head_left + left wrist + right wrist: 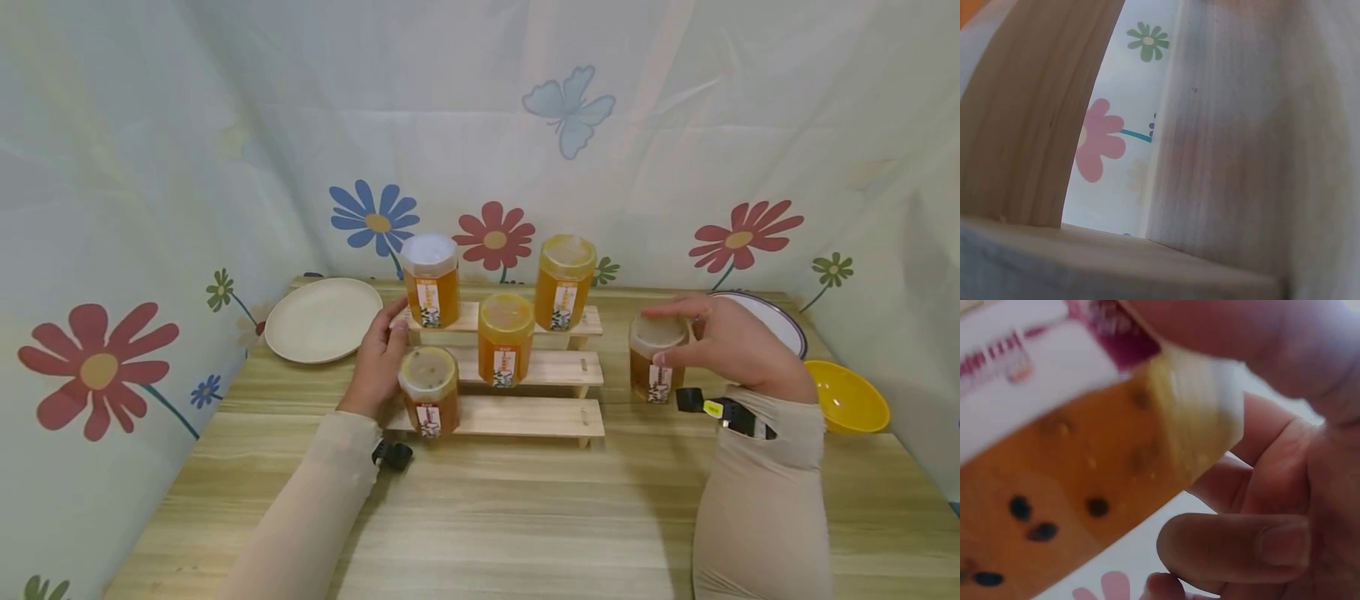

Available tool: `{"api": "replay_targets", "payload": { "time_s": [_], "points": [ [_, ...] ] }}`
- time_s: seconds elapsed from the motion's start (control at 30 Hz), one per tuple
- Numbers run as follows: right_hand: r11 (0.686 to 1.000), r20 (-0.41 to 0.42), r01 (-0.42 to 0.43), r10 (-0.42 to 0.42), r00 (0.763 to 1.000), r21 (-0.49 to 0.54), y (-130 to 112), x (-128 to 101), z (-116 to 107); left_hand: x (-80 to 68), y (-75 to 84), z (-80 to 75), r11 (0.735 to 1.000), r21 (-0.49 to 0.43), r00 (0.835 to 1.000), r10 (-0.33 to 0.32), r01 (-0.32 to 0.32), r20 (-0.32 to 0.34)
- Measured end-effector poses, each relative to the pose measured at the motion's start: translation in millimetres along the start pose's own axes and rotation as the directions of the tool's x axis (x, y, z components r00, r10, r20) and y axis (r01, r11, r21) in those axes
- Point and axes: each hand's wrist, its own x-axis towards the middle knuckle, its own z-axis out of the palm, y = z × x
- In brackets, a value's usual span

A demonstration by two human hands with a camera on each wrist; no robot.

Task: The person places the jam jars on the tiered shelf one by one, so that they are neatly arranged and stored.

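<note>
A three-step wooden stand [525,417] stands mid-table. At its left end my left hand [375,367] grips the top step's edge with fingers and thumb; in the left wrist view the stand's wood [1035,112] fills the frame and hides the fingers. To the right of the stand my right hand [720,342] holds a jar of amber preserve [648,375] near its lid, fingers and thumb around it. Dark seeds show through this jar [1085,469] in the right wrist view. Whether its base touches the table I cannot tell.
On the stand are a white-lidded jar [435,292], a yellow-lidded jar [566,287], a middle-step jar [506,342] and a bottom-step jar [431,396]. A cream plate [322,321] lies back left. At right are a dark-rimmed plate [787,333] and a yellow bowl [847,396].
</note>
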Motion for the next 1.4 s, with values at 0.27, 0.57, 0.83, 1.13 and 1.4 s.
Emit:
{"api": "replay_targets", "payload": {
  "time_s": [0.27,0.57,0.83,1.13,1.4],
  "points": [
    [0.987,0.045,0.158,-0.158,0.986,-0.009,-13,-8,2,1.5,1.3,0.8,0.999,0.001,0.999,-0.046,0.046,0.008],
    [0.948,0.11,0.291,-0.306,0.946,0.127,-28,0,15,3.4,-2.2,1.3,0.999,0.009,1.0,-0.031,0.031,0.004],
    [0.926,0.136,0.345,-0.365,0.921,0.152,-37,12,30,1.6,-2.2,0.1,1.0,0.011,1.0,0.021,-0.021,-0.004],
    [0.929,0.177,0.361,-0.369,0.912,0.076,-48,17,40,0.6,-1.9,0.3,1.0,0.011,1.0,0.019,-0.019,-0.007],
    [0.925,0.225,0.36,-0.378,0.898,0.119,-53,9,34,-0.6,3.0,0.1,1.0,-0.005,1.0,-0.003,0.003,0.002]
  ]
}}
